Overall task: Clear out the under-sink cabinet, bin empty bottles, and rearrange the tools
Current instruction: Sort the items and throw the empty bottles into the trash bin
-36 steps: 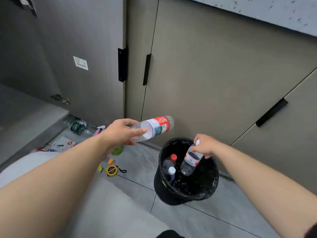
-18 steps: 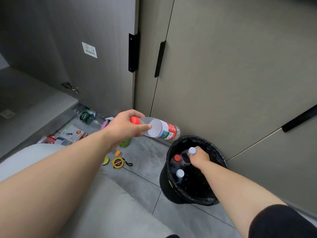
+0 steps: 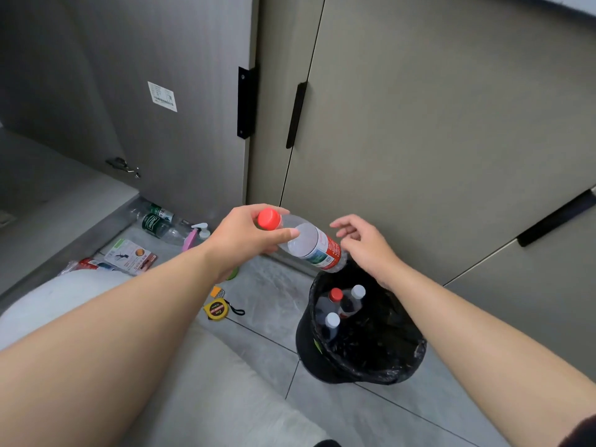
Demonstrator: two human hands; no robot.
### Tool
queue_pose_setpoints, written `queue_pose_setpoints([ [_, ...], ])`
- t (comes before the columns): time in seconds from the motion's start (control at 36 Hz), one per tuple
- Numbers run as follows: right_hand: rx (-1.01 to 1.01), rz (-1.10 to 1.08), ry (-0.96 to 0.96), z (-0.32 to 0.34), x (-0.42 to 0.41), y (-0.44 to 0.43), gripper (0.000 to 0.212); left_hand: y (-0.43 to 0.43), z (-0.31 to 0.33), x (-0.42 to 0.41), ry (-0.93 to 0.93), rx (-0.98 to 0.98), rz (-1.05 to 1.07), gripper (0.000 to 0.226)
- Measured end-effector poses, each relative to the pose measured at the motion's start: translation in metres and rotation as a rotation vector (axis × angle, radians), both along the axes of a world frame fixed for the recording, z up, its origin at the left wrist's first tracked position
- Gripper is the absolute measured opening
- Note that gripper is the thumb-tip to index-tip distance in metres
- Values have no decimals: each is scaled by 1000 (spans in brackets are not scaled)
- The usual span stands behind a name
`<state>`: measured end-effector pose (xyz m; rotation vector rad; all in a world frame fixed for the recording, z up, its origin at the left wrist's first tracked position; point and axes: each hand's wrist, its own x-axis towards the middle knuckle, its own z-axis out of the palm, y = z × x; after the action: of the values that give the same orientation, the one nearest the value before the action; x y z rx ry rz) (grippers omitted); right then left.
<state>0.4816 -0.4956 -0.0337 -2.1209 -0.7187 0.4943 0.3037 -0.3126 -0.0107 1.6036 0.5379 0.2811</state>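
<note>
**Bottle held over the bin**

Grips a clear bottle in the left hand, grip closed round the neck end just below the red cap, thumb across the shoulder. Holds it tilted, base lower than cap, with the red-and-white label end above the far rim of the black-lined bin.

Raises the right hand close beside the bottle's base, grip wide, fingers loosely spread and holding nothing. Cannot tell whether the fingertips touch the plastic.

Inside the bin: a red-topped bottle and two white-topped bottles, all standing cap up against the left side.

On the grey floor, left of the bin: a yellow tape measure. Farther back, at the foot of the open cabinet door: two green-labelled bottles lying on their sides, a pink spray bottle just beside them, and printed packets nearer the camera. Closed cabinet doors with black handles behind the bin.
</note>
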Motion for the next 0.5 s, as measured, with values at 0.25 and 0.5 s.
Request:
queue_pose_setpoints([
  [0.25, -87, 464, -232, 53, -41, 23, 62, -12, 10, -3, -74, -69, -99, 24],
  [0.5, -241, 383, -250, 51, -22, -20, 36, -15, 7, -6, 12, -46, -132, 17],
])
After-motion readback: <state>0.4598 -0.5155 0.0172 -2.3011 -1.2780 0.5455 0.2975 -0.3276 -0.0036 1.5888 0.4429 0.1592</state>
